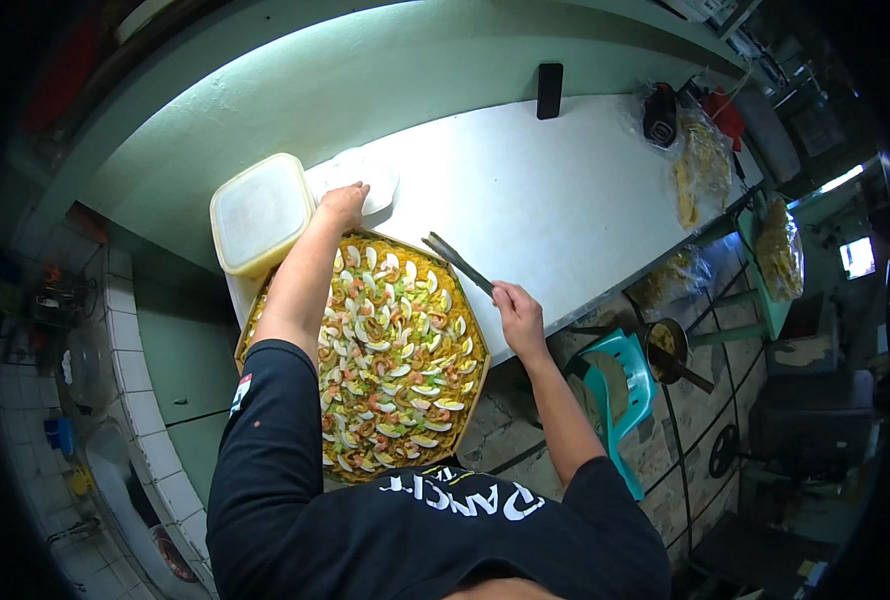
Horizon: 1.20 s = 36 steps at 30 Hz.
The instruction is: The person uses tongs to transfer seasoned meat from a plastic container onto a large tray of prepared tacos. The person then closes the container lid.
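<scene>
A large many-sided tray (482,372) stands before me, its food (395,350) a yellow-orange bed topped with egg wedges, shrimp and chopped greens. My left arm stretches across the tray's left side. At its far edge, my left hand (344,206) touches a white, plate-like thing (377,178), fingers bent and partly hidden; what they hold, if anything, I cannot make out. My right hand (518,310) is closed round the near end of dark metal tongs (460,265). The tongs' tips point away to the left, just beyond the tray's right rim.
A cream lidded tub (262,215) sits at the table's left end. A black phone (550,91) leans upright on the green wall. Bagged yellow food (700,170) lies on the white table's right end. A turquoise plastic chair (625,385) and a pan (667,350) are at my right.
</scene>
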{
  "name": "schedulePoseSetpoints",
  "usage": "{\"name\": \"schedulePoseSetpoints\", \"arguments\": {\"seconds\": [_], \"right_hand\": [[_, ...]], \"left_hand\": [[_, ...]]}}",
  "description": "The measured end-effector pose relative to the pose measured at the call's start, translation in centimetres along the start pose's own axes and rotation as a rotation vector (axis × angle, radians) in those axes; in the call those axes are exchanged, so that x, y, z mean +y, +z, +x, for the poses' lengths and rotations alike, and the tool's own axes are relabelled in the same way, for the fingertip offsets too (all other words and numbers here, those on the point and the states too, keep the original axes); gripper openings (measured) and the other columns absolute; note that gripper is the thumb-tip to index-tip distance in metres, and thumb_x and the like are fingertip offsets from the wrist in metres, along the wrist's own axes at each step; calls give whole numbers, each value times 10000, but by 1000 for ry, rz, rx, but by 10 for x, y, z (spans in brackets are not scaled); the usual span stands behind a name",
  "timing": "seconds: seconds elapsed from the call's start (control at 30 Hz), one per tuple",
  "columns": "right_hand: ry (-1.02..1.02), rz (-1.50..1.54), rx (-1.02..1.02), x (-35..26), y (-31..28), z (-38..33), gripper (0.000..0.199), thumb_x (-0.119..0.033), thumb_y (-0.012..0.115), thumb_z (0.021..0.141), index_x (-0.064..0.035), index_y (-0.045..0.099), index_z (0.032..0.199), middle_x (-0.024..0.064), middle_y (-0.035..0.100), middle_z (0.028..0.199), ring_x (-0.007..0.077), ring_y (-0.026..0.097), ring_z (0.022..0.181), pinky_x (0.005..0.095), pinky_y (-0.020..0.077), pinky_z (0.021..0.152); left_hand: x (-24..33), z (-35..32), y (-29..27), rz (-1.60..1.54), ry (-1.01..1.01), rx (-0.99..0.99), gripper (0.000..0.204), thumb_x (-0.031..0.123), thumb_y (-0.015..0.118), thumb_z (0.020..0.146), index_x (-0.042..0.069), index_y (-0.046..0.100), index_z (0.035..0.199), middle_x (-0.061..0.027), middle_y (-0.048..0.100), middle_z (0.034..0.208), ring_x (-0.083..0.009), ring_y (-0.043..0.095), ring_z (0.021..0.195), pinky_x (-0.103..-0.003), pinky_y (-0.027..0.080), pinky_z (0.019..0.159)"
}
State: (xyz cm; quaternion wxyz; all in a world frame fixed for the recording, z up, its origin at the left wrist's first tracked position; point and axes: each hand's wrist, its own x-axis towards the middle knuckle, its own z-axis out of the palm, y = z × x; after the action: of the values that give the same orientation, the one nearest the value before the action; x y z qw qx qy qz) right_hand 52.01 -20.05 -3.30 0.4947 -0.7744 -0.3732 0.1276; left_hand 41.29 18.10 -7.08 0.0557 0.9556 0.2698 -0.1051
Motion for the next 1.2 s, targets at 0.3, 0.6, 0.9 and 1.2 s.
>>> {"name": "schedulePoseSetpoints", "arguments": {"seconds": [0.3,0.6,0.9,1.2], "right_hand": [[-59,-23,-46,-12,15,61,240,-212,566,917,-11,662,1005,110,644,816,221,604,665,330,473,619],[-40,-90,-97,0,17,64,235,-208,577,902,-14,664,1002,111,641,818,223,599,660,326,472,624],[-39,-283,-292,-1,104,112,372,-129,437,886,-9,503,1232,206,533,1115,390,580,958,456,470,838],[-63,-401,-393,-3,209,167,382,-169,476,920,35,442,1242,258,509,1130,438,561,994,480,461,878]], "left_hand": [[2,15,-9,64,-348,-112,730,248,620,762,93,332,1414,-138,325,1474,-340,404,1300,-502,381,1028],[6,15,-17,152,-99,35,892,162,687,697,129,232,1464,-110,245,1520,-361,382,1313,-497,393,1022],[-14,8,1,-103,-138,183,726,49,537,722,107,343,1419,-132,358,1462,-399,450,1248,-449,442,981],[13,-112,-53,-392,91,626,599,118,597,831,58,389,1390,-213,419,1393,-361,419,1275,-409,346,1074]]}}
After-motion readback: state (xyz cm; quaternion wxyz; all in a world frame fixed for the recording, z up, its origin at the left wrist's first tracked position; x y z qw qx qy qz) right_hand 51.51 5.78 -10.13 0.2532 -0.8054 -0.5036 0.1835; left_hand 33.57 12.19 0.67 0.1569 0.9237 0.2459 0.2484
